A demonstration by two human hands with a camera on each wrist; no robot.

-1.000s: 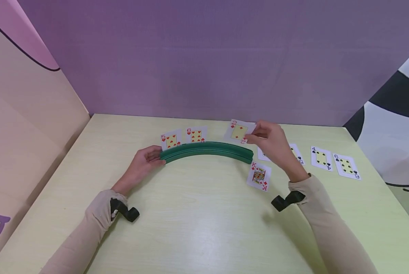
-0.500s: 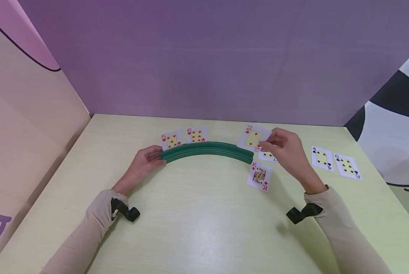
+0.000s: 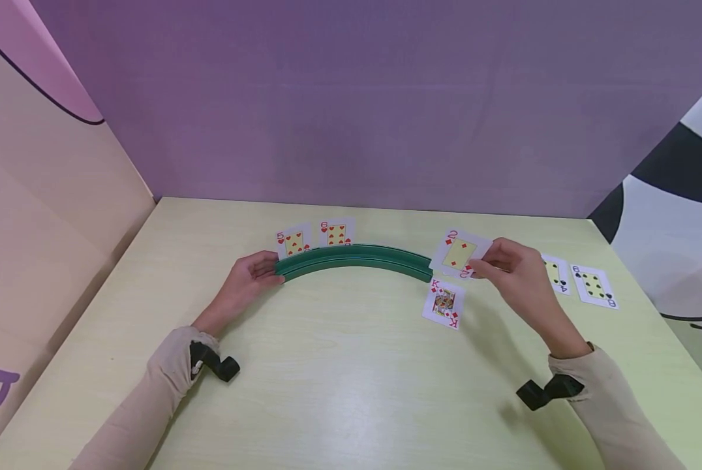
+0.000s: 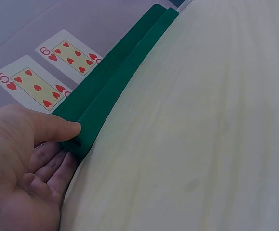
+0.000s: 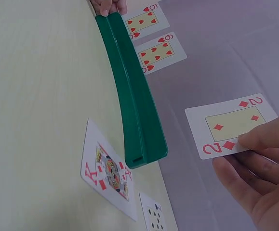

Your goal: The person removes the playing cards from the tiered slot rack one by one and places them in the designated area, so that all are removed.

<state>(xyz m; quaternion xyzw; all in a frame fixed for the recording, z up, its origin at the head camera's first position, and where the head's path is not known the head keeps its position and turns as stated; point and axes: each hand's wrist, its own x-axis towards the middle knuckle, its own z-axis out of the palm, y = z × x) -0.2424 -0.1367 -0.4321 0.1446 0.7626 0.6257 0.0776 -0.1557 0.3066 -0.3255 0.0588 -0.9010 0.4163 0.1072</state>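
A curved green card holder [image 3: 353, 256] lies across the table. My left hand [image 3: 246, 281] pinches its left end, the thumb [image 4: 59, 129] on its face and the fingers below. The five of hearts [image 3: 293, 241] and the six of hearts [image 3: 336, 232] stand upright in the holder's left half. My right hand [image 3: 521, 277] pinches the two of diamonds [image 3: 458, 253] by its right edge, between thumb and fingers. That card is tilted face-up in the air, overlapping the holder's right end in the head view. Just below that end is the king of diamonds [image 3: 443, 304].
At the right, the four of spades [image 3: 553, 271], partly behind my right hand, lies beside another spade card [image 3: 594, 287]. A further black-suit card [image 5: 152, 211] shows below the king in the right wrist view. A purple wall [image 3: 351, 104] rises behind the table.
My right hand has carried the two of diamonds rightward and toward me, from behind the holder to its right end. Cards behind it are now covered. The left hand and holder stay put.
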